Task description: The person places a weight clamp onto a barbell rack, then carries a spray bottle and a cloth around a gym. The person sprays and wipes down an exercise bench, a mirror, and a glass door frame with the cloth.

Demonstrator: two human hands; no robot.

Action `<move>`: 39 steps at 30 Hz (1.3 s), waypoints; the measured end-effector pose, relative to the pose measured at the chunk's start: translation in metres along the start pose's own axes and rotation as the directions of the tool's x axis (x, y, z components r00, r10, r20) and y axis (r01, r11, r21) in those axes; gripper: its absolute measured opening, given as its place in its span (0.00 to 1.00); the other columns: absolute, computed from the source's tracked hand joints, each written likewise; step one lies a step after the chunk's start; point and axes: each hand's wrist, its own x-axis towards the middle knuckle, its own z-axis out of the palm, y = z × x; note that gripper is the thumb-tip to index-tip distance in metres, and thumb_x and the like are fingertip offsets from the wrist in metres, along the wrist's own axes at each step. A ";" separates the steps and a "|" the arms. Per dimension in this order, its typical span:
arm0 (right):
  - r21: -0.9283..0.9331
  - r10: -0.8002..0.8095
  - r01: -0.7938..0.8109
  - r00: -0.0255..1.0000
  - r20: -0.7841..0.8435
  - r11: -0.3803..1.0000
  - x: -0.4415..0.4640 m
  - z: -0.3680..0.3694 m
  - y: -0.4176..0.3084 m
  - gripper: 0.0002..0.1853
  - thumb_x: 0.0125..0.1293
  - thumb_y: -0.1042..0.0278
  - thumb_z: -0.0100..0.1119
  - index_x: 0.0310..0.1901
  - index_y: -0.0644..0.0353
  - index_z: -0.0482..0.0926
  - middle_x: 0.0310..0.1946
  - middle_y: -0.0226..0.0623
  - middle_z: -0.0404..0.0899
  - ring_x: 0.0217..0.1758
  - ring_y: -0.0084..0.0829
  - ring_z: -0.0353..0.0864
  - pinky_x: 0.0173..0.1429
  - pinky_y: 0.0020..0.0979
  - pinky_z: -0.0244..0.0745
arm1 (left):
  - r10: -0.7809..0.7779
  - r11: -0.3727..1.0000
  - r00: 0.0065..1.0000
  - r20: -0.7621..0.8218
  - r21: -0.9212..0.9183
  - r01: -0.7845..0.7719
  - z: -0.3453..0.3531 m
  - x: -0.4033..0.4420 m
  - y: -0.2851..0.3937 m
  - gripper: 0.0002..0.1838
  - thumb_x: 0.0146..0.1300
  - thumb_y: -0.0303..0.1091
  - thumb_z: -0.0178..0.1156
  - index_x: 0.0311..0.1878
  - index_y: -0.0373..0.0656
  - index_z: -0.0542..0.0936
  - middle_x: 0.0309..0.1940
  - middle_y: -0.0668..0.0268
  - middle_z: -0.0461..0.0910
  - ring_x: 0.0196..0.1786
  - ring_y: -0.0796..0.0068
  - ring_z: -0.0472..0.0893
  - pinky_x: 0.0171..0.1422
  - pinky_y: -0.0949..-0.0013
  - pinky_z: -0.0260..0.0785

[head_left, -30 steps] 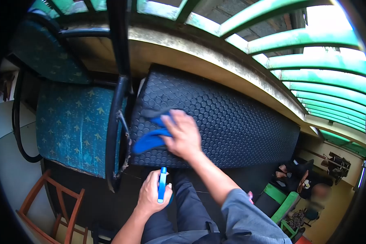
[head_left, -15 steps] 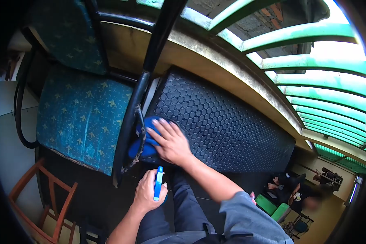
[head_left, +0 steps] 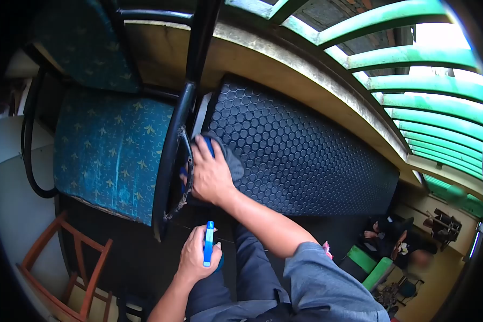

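Observation:
My right hand point(head_left: 212, 174) presses a blue and grey cloth point(head_left: 232, 163) onto the near left end of a black bench top point(head_left: 290, 153) with a raised circle pattern. Its fingers are bent over the cloth, close beside a black metal chair frame point(head_left: 169, 161). Lower down, my left hand point(head_left: 195, 256) is closed around what looks like a spray bottle point(head_left: 209, 244), held upright in front of my legs. Only its blue top shows clearly; most of its body is hidden by the hand.
A worn teal patterned chair point(head_left: 110, 155) stands left of the bench. A wooden chair frame point(head_left: 72, 263) is at lower left. Green window bars point(head_left: 413, 86) run along the wall above the bench. A person point(head_left: 383, 236) sits at far right near a green seat point(head_left: 362, 260).
My right hand has slid the cloth a little up and left, and more of its grey side shows. The left hand keeps its hold. The view has shifted slightly.

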 end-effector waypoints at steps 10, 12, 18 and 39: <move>0.027 0.598 -0.598 0.795 -0.100 0.801 -0.094 -0.006 0.054 0.44 0.53 0.45 0.66 0.73 0.45 0.63 0.76 0.54 0.52 0.79 0.59 0.47 0.76 0.62 0.44 | 0.011 1.000 0.999 0.034 0.025 -0.012 -0.004 0.005 -0.008 0.21 0.53 0.29 0.61 0.51 0.35 0.73 0.42 0.51 0.79 0.34 0.57 0.82 0.42 0.61 0.76; -0.041 0.631 -0.648 0.753 -0.188 0.760 -0.052 0.007 0.046 0.42 0.56 0.47 0.64 0.73 0.46 0.62 0.76 0.54 0.52 0.79 0.58 0.46 0.76 0.63 0.43 | -0.075 0.997 0.996 0.055 -0.010 0.076 0.004 0.009 -0.007 0.22 0.53 0.28 0.61 0.53 0.35 0.73 0.44 0.47 0.79 0.46 0.44 0.80 0.53 0.55 0.74; 0.239 0.186 -0.147 0.972 -0.146 0.960 -0.061 0.023 -0.028 0.33 0.57 0.55 0.63 0.66 0.49 0.72 0.73 0.39 0.62 0.78 0.43 0.55 0.78 0.51 0.47 | -0.074 0.997 0.995 -0.068 0.010 0.075 0.002 0.004 -0.004 0.21 0.56 0.28 0.60 0.52 0.33 0.72 0.43 0.50 0.79 0.34 0.58 0.83 0.42 0.62 0.76; 0.222 0.708 -0.686 0.705 -0.030 0.693 -0.221 0.021 0.026 0.27 0.64 0.64 0.51 0.66 0.55 0.71 0.71 0.40 0.66 0.76 0.51 0.59 0.75 0.53 0.53 | 0.107 0.909 0.943 0.316 0.354 -0.221 0.001 0.014 0.035 0.21 0.54 0.25 0.61 0.52 0.33 0.73 0.40 0.56 0.78 0.29 0.68 0.81 0.40 0.66 0.76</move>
